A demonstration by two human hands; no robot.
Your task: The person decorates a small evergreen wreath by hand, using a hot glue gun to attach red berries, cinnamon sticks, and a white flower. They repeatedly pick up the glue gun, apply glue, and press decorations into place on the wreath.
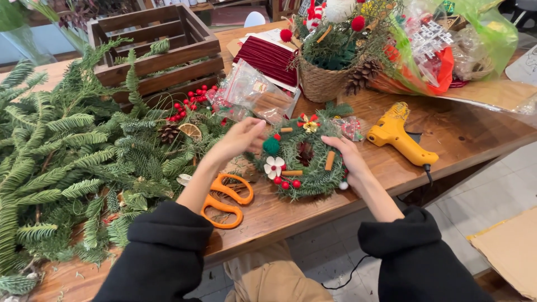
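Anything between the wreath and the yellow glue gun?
Head view: a small clear packet of colourful bits lies between the wreath and the glue gun; otherwise bare wooden table.
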